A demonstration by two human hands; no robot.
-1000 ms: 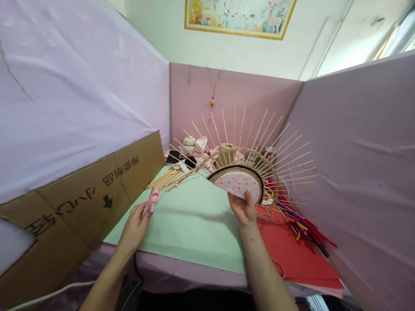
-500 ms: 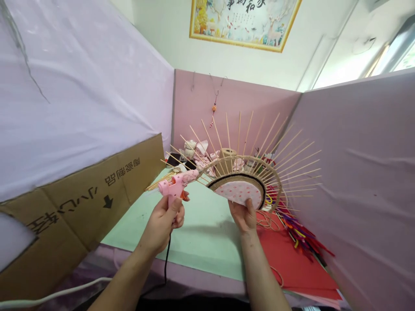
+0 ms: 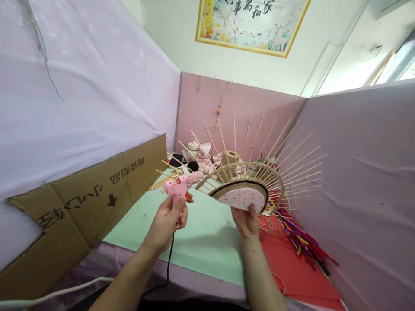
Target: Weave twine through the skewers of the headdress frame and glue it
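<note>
In my left hand (image 3: 169,222) is a pink hot glue gun (image 3: 178,186), its handle wrapped by my fingers and its nozzle pointing right at the craft's left edge. A black cord hangs down from the handle. My right hand (image 3: 245,221) grips the lower edge of a half-round fan-shaped craft (image 3: 241,199), thumb in front. The craft has a white panel with pink spots, a black and a tan cord border, and thin wooden sticks radiating outward. An outer braided twine arc (image 3: 275,175) crosses the sticks. Whether the nozzle touches the twine I cannot tell.
A pale green sheet (image 3: 201,246) covers the table. On the right lie red sheets (image 3: 292,268), twine and coloured pipe cleaners (image 3: 303,242). Loose sticks (image 3: 161,182), a white jar (image 3: 193,148) and a twine roll (image 3: 229,159) stand farther back. Cardboard (image 3: 97,194) lines the left side.
The whole view has shifted slightly, so things sit a little farther right and lower. The craft has tilted a little; both hands keep their holds.
</note>
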